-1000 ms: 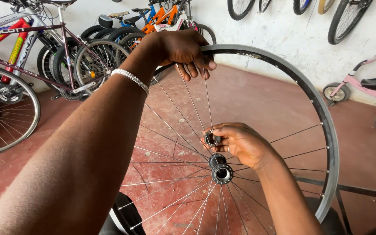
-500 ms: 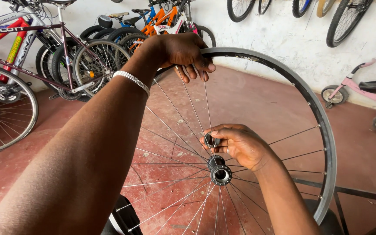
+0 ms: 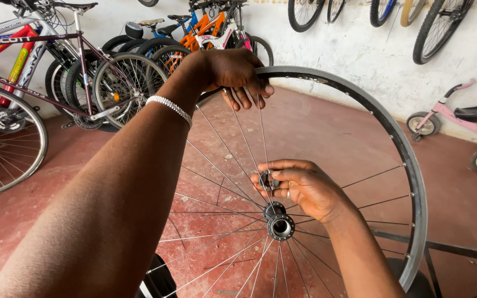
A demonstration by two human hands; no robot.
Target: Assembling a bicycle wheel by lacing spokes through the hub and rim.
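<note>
The right hand (image 3: 299, 185) pinches a small dark round part (image 3: 268, 180) between thumb and fingertips, just above the silver metal hub (image 3: 280, 226) of a bare spoked bicycle wheel. The left hand (image 3: 238, 72) curls over the top of the grey metal wheel rim (image 3: 393, 132), fingers pressed together and draped down across the thin steel spokes (image 3: 233, 149); a white beaded bracelet (image 3: 168, 107) sits on that wrist. The wheel stands upright before the person, over the red concrete floor (image 3: 316, 127). To the left, several parked bicycles (image 3: 84, 66) lean together near the white wall (image 3: 360, 49). A small pink children's tricycle (image 3: 459, 121) stands at the right by the wall.
</note>
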